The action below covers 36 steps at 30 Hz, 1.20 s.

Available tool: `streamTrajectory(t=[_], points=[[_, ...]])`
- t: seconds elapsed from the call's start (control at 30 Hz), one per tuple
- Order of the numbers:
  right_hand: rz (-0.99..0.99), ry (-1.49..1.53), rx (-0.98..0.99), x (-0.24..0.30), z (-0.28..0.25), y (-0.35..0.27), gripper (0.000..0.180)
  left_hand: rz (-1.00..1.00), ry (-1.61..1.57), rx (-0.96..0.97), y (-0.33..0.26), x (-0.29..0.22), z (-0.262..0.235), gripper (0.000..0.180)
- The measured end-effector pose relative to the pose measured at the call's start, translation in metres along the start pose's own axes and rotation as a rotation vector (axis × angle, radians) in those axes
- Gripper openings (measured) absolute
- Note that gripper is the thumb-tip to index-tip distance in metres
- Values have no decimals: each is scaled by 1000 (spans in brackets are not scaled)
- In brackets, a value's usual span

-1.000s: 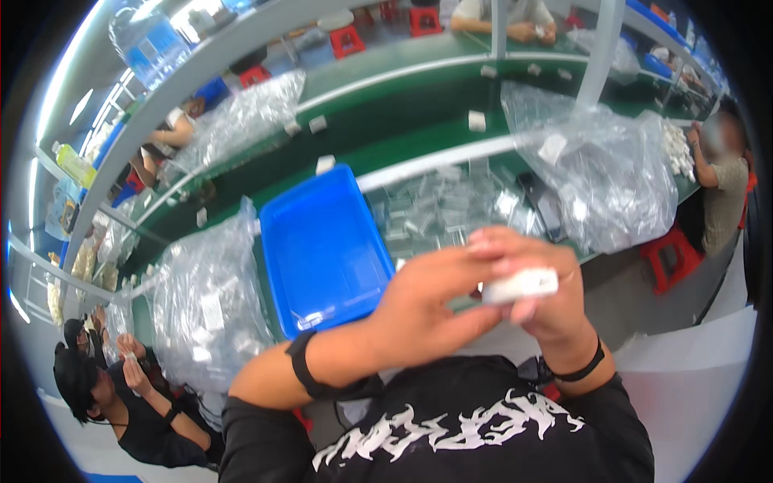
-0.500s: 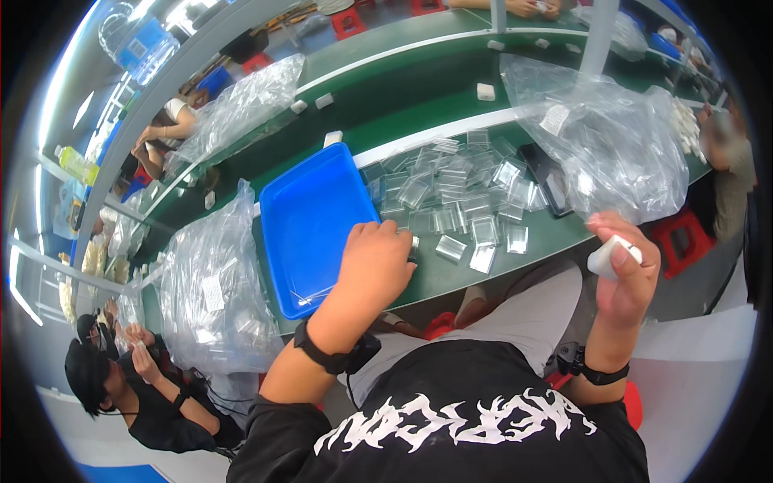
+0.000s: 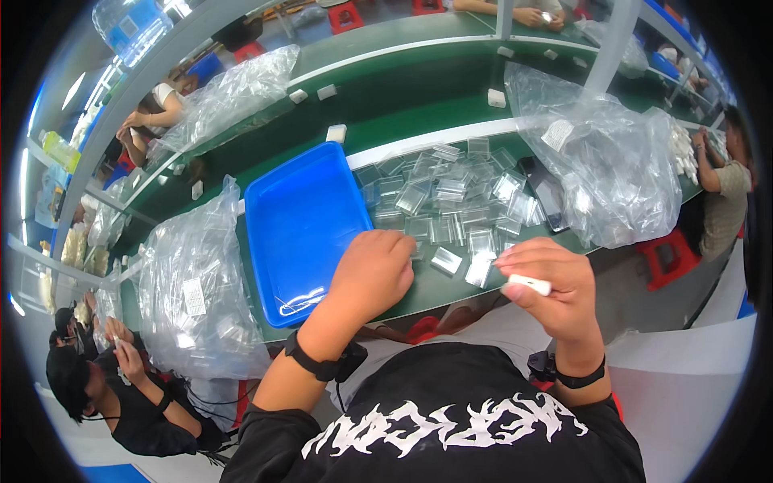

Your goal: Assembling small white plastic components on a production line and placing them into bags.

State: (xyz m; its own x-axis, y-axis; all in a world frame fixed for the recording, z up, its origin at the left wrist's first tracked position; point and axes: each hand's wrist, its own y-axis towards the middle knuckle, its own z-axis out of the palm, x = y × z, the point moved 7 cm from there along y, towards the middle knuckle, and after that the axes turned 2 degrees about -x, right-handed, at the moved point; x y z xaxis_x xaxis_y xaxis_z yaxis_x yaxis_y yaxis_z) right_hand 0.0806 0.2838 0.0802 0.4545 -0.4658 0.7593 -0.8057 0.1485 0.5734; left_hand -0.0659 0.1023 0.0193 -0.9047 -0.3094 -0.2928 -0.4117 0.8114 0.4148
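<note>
Nearest, on the right, the right hand [image 3: 560, 282] has thumb and fingers closed on the white piece [image 3: 529, 283], which is raised over the near edge of the bench [image 3: 415, 294], one narrow face toward the viewer with a small dark mark on it. A light pinch by the sides, with that face left uncovered, would probably serve best, since hard squeezing could tilt something so slim. To its left, the left hand [image 3: 374, 274] is at the near left side of the clear pieces [image 3: 449, 190], knuckles up and fingers curled down; whether they are clamped on one cannot be told, as the hand hides their tips. Taking a single piece by its edges looks wise here: they overlap, look slick and could slide together or smudge. Farther left, the tray [image 3: 310, 225] is beside that wrist, so the forearm should avoid nudging its rim. Beyond the right hand, a phone [image 3: 545, 193] borders the pieces and a bag [image 3: 620, 181] slumps next to it; keeping the right elbow in would avoid snagging the film. Farthest, a white block [image 3: 497, 97] sits past the pale rail [image 3: 435, 143].
</note>
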Motion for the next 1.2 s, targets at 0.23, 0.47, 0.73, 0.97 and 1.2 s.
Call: streamTrajectory(t=[0.23, 0.47, 0.73, 0.97, 1.2], points=[[-117, -303, 150, 14, 40, 31, 20, -103, -631, -13, -5, -14, -43, 30], [-162, -315, 282, 25, 73, 49, 24, 11, -682, -61, -13, -19, -60, 38], [-196, -399, 339, 22, 95, 57, 26, 91, -551, -165, -24, -13, -69, 42], [-264, -505, 424, 25, 108, 59, 28, 40, -518, -172, -31, -10, -67, 37], [-287, -631, 446, 19, 112, 55, 36, 94, -489, -164, -27, -14, -66, 45]])
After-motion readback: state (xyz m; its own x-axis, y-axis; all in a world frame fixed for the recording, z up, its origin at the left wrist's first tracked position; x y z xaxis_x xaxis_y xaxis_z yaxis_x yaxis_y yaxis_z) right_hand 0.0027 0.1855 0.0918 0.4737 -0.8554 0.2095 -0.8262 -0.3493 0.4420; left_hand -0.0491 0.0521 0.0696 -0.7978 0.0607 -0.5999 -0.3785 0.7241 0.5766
